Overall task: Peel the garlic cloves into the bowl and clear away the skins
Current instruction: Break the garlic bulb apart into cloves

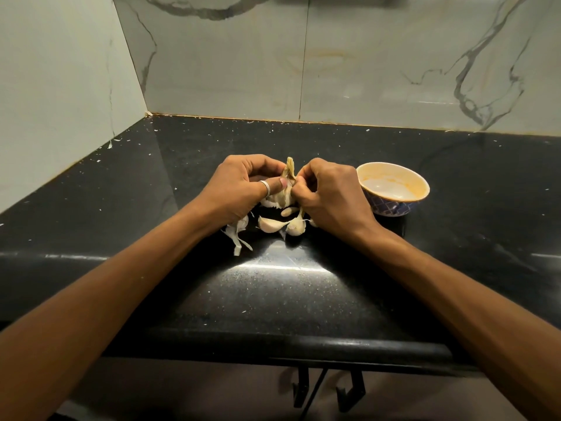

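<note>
A garlic bulb [283, 192] with a dry yellowish stalk pointing up sits between both hands, just above the black counter. My left hand [243, 186], with a ring on the thumb, grips its left side. My right hand [331, 196] grips its right side, fingers curled into it. Below the hands lie loose unpeeled cloves [270, 223] and another clove [296, 226]. Papery skins [236, 238] lie under my left wrist. A bowl [394, 205], blue-patterned outside and cream inside, stands to the right of my right hand; no cloves show inside it.
The black speckled counter [273, 293] meets marble walls at the back and left, forming a corner. Small white flecks are scattered over the counter. The rounded front edge runs below my forearms, with dark hooks hanging under it.
</note>
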{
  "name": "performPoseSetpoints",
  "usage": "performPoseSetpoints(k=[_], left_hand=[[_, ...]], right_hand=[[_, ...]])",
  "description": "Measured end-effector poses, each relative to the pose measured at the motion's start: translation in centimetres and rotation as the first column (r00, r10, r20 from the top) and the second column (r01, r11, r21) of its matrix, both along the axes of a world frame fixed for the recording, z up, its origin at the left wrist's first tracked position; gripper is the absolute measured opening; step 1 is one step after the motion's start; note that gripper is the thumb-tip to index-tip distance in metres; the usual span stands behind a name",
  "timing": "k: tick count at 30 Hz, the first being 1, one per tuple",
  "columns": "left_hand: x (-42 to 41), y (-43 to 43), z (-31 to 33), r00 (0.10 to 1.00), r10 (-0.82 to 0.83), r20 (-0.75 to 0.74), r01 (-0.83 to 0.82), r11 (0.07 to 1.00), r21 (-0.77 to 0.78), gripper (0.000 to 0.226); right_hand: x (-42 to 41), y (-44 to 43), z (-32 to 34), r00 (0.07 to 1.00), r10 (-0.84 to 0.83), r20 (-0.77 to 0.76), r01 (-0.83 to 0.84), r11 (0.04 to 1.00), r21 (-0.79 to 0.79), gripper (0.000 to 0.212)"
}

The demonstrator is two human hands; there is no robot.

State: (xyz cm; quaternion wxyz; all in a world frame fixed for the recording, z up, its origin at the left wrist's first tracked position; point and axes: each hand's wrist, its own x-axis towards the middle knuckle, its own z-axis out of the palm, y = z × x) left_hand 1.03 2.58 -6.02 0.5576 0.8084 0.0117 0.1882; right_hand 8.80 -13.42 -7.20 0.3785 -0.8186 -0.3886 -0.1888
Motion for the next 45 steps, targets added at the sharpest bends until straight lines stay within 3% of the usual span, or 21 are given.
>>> performPoseSetpoints(k=[9,15,26,29,36,45], left_hand=[[-0.03,-0.05,-0.02,1.0,0.021,0.02,-0.021,1.0,0.0,0.027],[-0.24,-0.05,0.16,0.999,0.032,0.029,-0.032,0.999,-0.003,0.028],[-0.5,0.07,0.23,1.0,0.006,0.018,-0.006,1.0,0.024,0.02],[-0.28,0.16,0.08,0.999,-0.024,-0.031,0.026,0.999,0.042,0.009],[-0.41,0.23,0.1,1.0,-0.019,0.007,0.019,0.998,-0.056,0.007],[-0.3,0.56,0.07,1.0,-0.013,0.027,0.016,0.993,-0.117,0.008]], right_hand=[[0.08,0.0,-0.03,0.999,-0.043,-0.011,0.043,0.999,-0.009,0.004],[0.08,-0.11,0.18,0.995,-0.09,-0.037,0.09,0.996,-0.004,0.014],[0.06,-0.2,0.06,0.983,-0.183,-0.012,0.183,0.983,-0.004,0.016],[-0.01,-0.07,0.05,0.986,-0.165,0.018,0.165,0.986,-0.001,0.017],[0.02,0.1,-0.07,0.987,-0.095,0.132,0.086,0.994,0.073,0.009],[-0.34,-0.03,0.19,0.994,0.055,0.097,-0.064,0.994,0.091,0.01]])
